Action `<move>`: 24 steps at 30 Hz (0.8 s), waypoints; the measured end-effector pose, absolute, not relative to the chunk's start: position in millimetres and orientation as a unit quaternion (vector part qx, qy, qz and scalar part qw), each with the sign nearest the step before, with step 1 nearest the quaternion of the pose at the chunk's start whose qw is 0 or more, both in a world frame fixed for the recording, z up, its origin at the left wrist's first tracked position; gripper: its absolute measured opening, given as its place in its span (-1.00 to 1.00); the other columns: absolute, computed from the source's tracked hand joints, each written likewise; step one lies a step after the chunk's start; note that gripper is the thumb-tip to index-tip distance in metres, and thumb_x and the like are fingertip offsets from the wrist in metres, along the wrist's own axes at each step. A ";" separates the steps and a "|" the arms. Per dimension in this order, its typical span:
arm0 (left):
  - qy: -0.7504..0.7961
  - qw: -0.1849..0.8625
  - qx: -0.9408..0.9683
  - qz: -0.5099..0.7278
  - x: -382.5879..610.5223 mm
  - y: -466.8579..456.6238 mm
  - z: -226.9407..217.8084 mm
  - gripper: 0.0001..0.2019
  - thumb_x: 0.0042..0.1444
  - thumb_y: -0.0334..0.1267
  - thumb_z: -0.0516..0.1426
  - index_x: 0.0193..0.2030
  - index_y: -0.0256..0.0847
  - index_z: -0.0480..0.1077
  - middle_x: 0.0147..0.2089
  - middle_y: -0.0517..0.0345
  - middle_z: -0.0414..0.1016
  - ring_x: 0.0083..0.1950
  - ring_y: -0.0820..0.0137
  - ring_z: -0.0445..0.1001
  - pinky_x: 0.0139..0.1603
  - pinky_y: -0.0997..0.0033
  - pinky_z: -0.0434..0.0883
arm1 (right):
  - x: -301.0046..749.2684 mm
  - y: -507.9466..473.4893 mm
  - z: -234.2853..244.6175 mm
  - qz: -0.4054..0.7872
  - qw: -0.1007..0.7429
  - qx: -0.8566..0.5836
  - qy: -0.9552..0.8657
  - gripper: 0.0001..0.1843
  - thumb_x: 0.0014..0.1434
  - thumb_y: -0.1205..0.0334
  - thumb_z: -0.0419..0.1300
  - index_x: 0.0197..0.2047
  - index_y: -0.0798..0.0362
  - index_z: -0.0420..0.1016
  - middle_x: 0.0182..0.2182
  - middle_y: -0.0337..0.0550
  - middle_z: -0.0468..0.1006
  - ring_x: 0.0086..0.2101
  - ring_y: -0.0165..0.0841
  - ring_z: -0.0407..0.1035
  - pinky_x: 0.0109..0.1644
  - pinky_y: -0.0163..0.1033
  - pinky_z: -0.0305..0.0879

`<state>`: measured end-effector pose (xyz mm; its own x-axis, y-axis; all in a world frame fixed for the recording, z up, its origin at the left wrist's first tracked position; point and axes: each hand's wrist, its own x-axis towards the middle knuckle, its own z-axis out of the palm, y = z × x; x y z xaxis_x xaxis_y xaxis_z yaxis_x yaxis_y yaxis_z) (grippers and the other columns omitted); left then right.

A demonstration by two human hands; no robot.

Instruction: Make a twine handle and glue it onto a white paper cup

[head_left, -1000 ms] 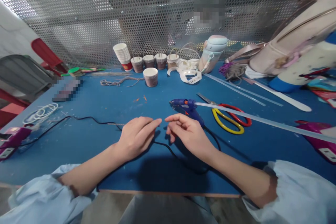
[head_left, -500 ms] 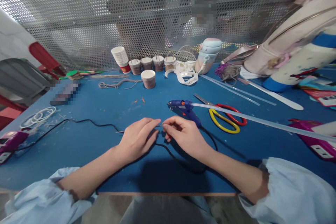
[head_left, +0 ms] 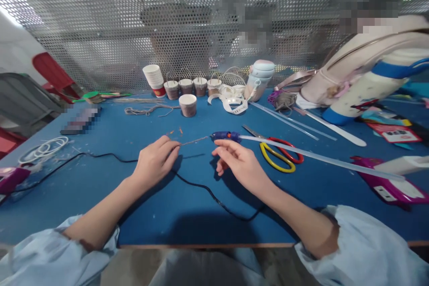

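Note:
My left hand (head_left: 156, 158) pinches one end of a short, thin grey-brown cord (head_left: 194, 141). The cord points right, its free end close to the nozzle of a blue glue gun (head_left: 224, 136). A long clear glue stick (head_left: 301, 155) runs out of the back of the gun. Just in front of the gun is my right hand (head_left: 239, 163), fingers apart and partly curled, with nothing visible in them; the gun's handle is hidden behind it. Scissors (head_left: 278, 158) with one yellow and one red handle lie to its right. Beyond the hands stands a cord-wrapped paper cup (head_left: 188, 105).
Several wrapped cups with handles (head_left: 186, 87) line the back beside stacked paper cups (head_left: 154, 81). A bottle (head_left: 261, 79) and loose cord (head_left: 147, 109) are nearby. A black cable (head_left: 208, 190) crosses the blue table. Purple power strips (head_left: 385, 183) sit at both sides.
My hands were close together at the fingertips; now they are apart. The left has moved left with the cord, which shows stretched out. The right hand's fingers have opened by the glue gun.

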<state>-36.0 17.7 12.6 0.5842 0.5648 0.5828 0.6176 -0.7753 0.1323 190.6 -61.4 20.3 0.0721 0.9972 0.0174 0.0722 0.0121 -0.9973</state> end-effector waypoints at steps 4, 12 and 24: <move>-0.388 0.000 -0.855 -0.345 -40.4 31.0 10.2 -0.77 0.26 -0.26 -0.02 -0.22 -0.23 0.46 -0.28 0.08 0.43 -0.26 0.40 0.44 -0.25 0.44 0.38 | 210.1 -74.3 31.2 0.316 0.398 -0.571 -0.645 -0.78 0.20 0.13 0.13 -0.14 0.05 0.46 -0.36 -0.14 0.55 -0.49 -0.39 0.42 -0.42 -0.26 0.36; -0.465 -0.310 -0.740 -0.374 -35.0 29.6 27.0 -0.74 0.09 -0.11 0.10 -0.22 -0.25 0.47 -0.50 0.23 0.37 -0.49 0.47 0.30 -0.47 0.48 0.25 | 219.8 -104.4 62.3 0.096 0.309 -0.537 -0.779 -0.83 0.27 0.29 0.06 -0.19 0.03 0.48 -0.35 -0.13 0.56 -0.43 -0.35 0.42 -0.36 -0.25 0.31; -0.391 -0.398 -0.773 -0.301 -29.1 7.8 38.2 -0.77 0.07 -0.13 0.10 -0.33 -0.27 0.47 -0.54 0.24 0.39 -0.51 0.48 0.28 -0.47 0.48 0.22 | 174.8 -42.3 55.5 -0.190 0.290 -0.481 -0.805 -0.71 0.25 0.24 0.09 -0.06 0.18 0.53 -0.20 0.09 0.49 -0.23 -0.16 0.31 -0.17 -0.08 0.29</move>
